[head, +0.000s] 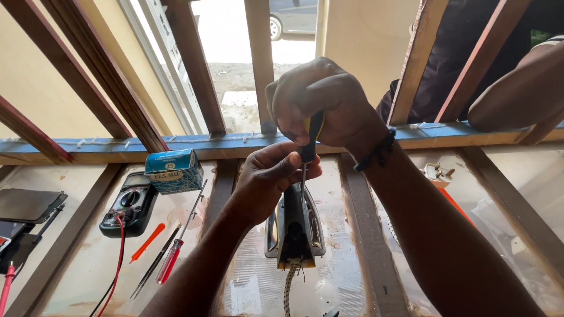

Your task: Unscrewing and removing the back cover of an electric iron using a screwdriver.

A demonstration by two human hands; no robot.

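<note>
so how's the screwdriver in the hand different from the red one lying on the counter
The yellow-and-black screwdriver stands upright in the right hand, tip down in the iron; the red-handled screwdriver lies slanted, untouched. Handles: yellow and black versus clear red. Both have slim metal shafts.

Bare glass (88, 276) lies open at seven o'clock. At nine o'clock a black multimeter (129, 204), small blue cardboard box (174, 170) and red-handled screwdriver (170, 258) crowd the way; slanted brown wooden bars (194, 64) block twelve o'clock.

Tip of yellow-black-handled screwdriver (309, 144) hidden behind left hand (271, 176), above upright metal clothes iron (294, 226). Iron's braided cord (289, 290) cut off at btm edge. Flat dark device (26, 205) far left of iron, partly cropped.
</note>
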